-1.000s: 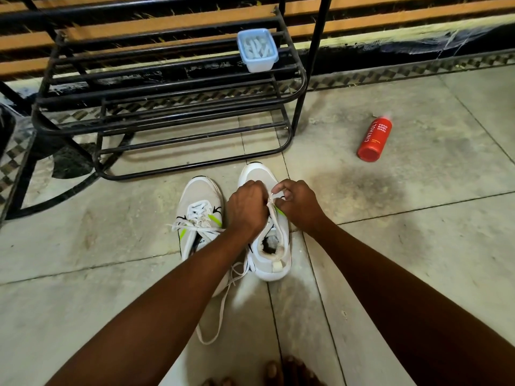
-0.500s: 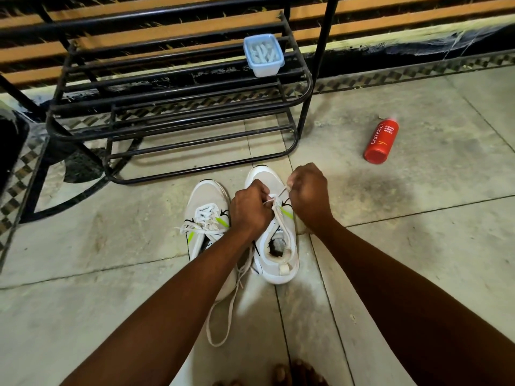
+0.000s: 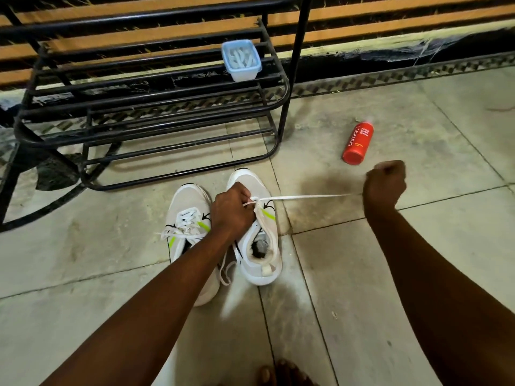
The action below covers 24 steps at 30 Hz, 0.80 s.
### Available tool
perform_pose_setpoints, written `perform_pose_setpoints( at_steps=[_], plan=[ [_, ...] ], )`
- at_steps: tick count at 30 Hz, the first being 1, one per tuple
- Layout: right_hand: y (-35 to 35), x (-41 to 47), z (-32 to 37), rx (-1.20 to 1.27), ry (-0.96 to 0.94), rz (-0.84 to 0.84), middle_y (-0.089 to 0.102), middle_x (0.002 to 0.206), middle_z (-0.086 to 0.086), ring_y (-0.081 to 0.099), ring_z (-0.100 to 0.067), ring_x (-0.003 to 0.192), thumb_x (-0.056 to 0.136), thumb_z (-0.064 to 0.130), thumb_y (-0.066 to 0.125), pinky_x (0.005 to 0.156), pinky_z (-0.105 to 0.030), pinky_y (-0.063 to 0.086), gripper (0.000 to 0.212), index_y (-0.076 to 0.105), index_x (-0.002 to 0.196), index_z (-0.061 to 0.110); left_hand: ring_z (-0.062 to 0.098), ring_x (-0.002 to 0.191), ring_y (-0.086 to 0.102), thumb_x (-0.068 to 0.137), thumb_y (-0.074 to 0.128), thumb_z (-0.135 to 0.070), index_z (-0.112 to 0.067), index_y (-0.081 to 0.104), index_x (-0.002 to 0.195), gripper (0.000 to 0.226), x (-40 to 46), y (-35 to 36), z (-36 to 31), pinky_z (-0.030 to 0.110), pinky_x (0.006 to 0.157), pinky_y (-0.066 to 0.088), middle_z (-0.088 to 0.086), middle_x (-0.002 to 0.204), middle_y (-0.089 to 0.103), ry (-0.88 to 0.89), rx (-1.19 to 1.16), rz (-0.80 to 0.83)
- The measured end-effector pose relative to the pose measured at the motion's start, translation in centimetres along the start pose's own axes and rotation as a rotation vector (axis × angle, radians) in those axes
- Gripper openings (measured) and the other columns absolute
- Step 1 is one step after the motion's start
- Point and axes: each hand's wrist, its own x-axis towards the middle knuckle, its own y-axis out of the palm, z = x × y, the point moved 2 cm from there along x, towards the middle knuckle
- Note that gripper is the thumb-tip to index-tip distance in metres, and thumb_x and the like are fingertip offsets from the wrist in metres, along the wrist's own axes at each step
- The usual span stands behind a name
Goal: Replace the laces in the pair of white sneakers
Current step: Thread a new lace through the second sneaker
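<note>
- Pale floor tiles (image 3: 362, 274) carry the pair of white sneakers, which stand side by side just in front of a black metal shoe rack (image 3: 156, 112); a blue tub (image 3: 241, 60) sits on one of its shelves, and a red bottle (image 3: 357, 143) lies on the floor to the right.
- On the right sneaker (image 3: 257, 246), the left hand (image 3: 232, 213) is curled over the eyelet area and seems to pin the shoe and the crossing of the lace (image 3: 306, 196).
- Out to the side, the right hand (image 3: 386, 185) is clenched round the lace's far end, and the strand runs taut between the two hands.
- The left sneaker (image 3: 189, 235) is laced, with its ends loose and one trailing on the floor between the shoes.
- Risk, as I judge it: a pull this hard and this sideways could drag or tip the right sneaker if the left hand eases off.
- The strand could also run too far through and leave the two ends uneven.
- Which eyelets are threaded is hidden under the left hand, so a skipped or twisted crossing could go unnoticed.
</note>
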Motion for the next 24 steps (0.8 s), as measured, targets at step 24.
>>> perform_pose_setpoints(
  at_steps=[24],
  plan=[
    [5.6,-8.2,2.2,-1.009,-0.806,0.337,0.054,0.104,-0.015,0.051,-0.037,0.101,0.078,0.004,0.05,0.09,-0.057,0.036,0.024,0.057,0.101,0.007,0.017,0.082,0.068,0.08,0.077,-0.022,-0.025,0.064,0.093,0.019,-0.3,-0.3,0.1,0.036,0.079,0.055,-0.014,0.079,0.07,0.014,-0.034,0.023]
  ],
)
